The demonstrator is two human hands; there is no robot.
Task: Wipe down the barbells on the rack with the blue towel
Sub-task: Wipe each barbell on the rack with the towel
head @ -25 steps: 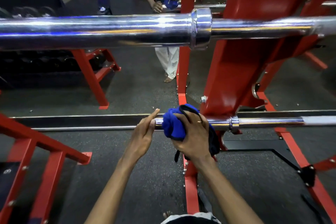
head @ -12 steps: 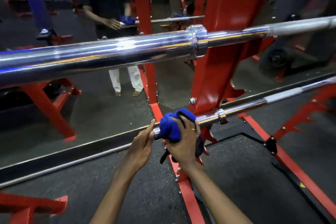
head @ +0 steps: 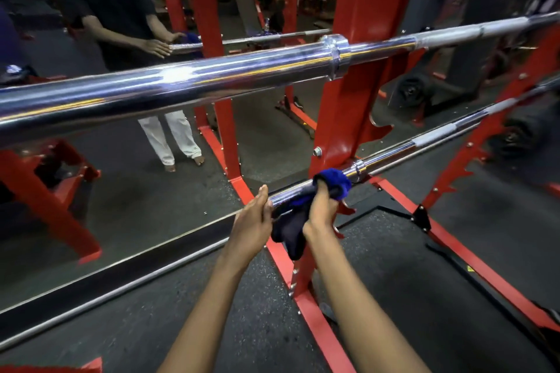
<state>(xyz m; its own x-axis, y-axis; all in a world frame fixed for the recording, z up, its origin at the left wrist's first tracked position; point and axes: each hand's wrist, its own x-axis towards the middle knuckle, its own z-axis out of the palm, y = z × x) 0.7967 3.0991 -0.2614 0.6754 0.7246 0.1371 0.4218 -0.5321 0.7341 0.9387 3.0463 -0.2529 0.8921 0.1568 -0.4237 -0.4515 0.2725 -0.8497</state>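
Note:
Two chrome barbells lie across a red rack (head: 360,76). The upper barbell (head: 188,86) crosses the view close to the camera. The lower barbell (head: 391,154) sits near knee height. My right hand (head: 321,212) presses the blue towel (head: 331,183) around the lower barbell's sleeve, just left of its collar; a dark end of the towel hangs below. My left hand (head: 253,221) rests flat against the end of that sleeve, fingers together, holding nothing.
A wall mirror (head: 127,191) stands directly behind the rack and reflects a person, the bars and the red uprights. Red rack feet (head: 315,318) and base rails run along the black rubber floor. Weight plates (head: 409,91) lean at the far right.
The towel and my right hand have slid right along the lower barbell toward its collar. The view has swung left and tilted, so the bars slope more. My left hand stays at the sleeve end.

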